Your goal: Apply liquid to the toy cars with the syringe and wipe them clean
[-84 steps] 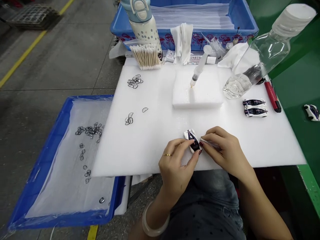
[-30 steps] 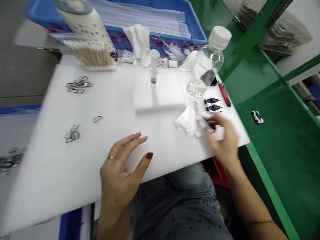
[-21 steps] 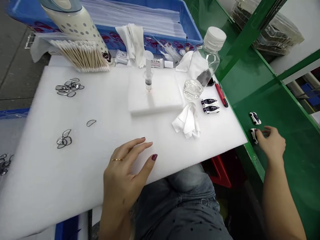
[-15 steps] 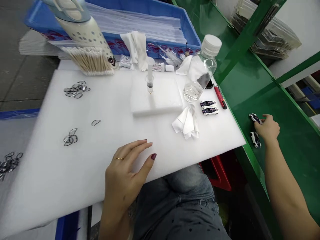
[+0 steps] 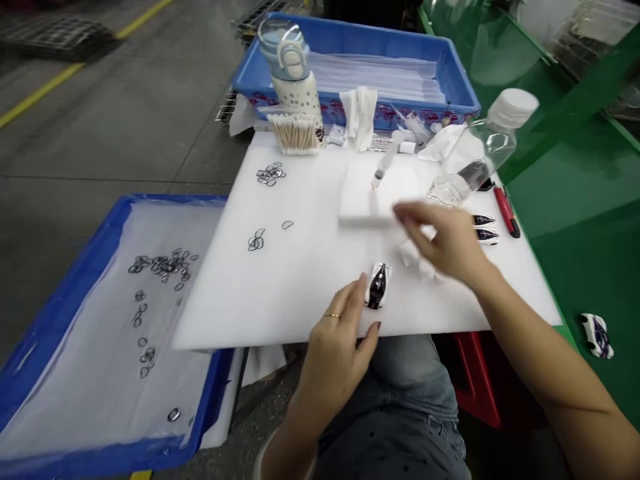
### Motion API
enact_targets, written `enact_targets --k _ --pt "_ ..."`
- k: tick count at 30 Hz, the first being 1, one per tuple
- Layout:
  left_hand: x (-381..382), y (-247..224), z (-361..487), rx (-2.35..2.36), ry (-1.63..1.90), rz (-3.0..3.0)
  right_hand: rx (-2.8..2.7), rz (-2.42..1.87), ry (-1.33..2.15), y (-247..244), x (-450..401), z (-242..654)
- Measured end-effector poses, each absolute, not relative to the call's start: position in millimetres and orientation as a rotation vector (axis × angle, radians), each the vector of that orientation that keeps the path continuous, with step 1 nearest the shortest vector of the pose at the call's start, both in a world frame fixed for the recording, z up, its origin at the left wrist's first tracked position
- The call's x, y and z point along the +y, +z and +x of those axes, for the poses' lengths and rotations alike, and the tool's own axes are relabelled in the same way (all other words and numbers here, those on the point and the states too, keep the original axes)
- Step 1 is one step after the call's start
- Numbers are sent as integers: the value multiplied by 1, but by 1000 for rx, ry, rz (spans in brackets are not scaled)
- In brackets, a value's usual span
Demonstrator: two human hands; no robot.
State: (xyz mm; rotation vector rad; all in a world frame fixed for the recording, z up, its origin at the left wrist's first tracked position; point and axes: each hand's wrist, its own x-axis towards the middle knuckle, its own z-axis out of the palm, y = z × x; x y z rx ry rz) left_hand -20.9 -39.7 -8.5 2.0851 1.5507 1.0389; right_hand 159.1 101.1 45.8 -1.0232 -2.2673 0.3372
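Note:
A small white and black toy car (image 5: 378, 287) is on the white foam sheet near its front edge. My left hand (image 5: 337, 340) has it by the left side and rear, with fingertips against it and the thumb close behind. My right hand (image 5: 445, 240), blurred by motion, is over the foam near a white foam block (image 5: 357, 208); its fingers stretch leftward and I see nothing in them. A syringe (image 5: 387, 160) leans, tip down, on the block. Partly behind the right hand are a crumpled white tissue (image 5: 420, 263) and two more toy cars (image 5: 486, 230).
Thin black rings (image 5: 271, 174) lie on the foam, and more (image 5: 170, 263) in a blue-rimmed tray at left. A bottle of clear liquid (image 5: 493, 147), red cutter (image 5: 507, 212), cotton swabs (image 5: 294, 133), tumbler (image 5: 295, 80) and blue bin (image 5: 465, 80) stand around. Another car (image 5: 597, 335) sits on green surface.
My right hand has swung from the green surface to above the foam. One toy car has come from there to my left hand, which shifted right in view. The syringe now tilts; the view turned left.

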Motion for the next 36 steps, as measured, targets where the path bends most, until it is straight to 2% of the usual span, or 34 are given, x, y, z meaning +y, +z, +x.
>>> enact_targets --k 2,9,16,23,36 --pt "-36 -9 -16 1482 1094 2073 -2042 -1158 384 53 134 151" --pt "7 -3 -27 1223 850 2184 -2062 -1177 797 49 188 126" --pt "16 4 -12 1336 1065 1792 -1570 -795 1095 64 97 133" --pt "18 7 -7 1389 1116 1644 -1241 -540 1701 70 60 134" --pt "18 6 -6 1410 1154 1706 -1114 -471 1784 57 70 133"
